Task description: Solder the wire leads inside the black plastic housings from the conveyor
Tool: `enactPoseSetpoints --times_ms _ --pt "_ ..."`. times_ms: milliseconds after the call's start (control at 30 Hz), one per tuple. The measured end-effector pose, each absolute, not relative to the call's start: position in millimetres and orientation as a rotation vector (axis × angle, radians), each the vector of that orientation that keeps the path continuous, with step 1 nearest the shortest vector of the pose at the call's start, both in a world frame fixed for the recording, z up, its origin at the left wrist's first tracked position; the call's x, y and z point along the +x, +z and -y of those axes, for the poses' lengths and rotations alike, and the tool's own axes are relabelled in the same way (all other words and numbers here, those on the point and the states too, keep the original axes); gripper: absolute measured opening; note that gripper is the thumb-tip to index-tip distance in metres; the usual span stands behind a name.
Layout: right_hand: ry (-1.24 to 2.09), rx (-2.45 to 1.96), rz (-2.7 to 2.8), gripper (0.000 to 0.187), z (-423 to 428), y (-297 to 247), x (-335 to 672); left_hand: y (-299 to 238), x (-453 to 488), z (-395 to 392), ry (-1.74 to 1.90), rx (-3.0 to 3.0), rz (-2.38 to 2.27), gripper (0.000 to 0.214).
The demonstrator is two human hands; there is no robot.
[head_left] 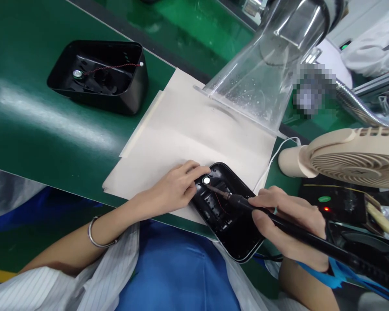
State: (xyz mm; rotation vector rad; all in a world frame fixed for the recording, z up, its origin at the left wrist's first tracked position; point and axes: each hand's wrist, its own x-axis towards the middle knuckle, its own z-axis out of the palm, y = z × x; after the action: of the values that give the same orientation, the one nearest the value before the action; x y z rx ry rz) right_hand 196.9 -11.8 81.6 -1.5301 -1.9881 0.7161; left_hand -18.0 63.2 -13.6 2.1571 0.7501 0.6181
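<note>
From the head view, your left hand (181, 183) rests at the rim of a black housing (241, 244), just past the centre toward 5 o'clock. Your fingers are bent at its 11 o'clock corner; I can't tell whether they pinch the wall or only press it. Your right hand (294, 216), at 4 o'clock, is closed around a black pen-shaped tool (298, 232), held like a pencil. Its metal tip (216, 191) points to 10 o'clock and lies at or just beside the small round part (206, 180) inside; contact is hard to make out.

The step in hand looks like tip work on that round part, probably fixing it in place. The next move, I judge, calls for a steady housing and a light touch — with your left fingertips clear of the tip and the thin red wire (218, 201) kept out of its path.

At 10 o'clock, a 2nd black housing (136, 93) stands on the green table (19, 134) — well apart from your hands.
</note>
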Motion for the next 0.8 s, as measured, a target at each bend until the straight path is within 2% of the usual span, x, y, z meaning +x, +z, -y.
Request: enactPoseSetpoints --times_ms 800 --pt "0.737 -1.602 2.009 0.01 -4.2 74.3 214.1 -14.1 -18.8 -67.3 0.587 2.169 -0.763 0.045"
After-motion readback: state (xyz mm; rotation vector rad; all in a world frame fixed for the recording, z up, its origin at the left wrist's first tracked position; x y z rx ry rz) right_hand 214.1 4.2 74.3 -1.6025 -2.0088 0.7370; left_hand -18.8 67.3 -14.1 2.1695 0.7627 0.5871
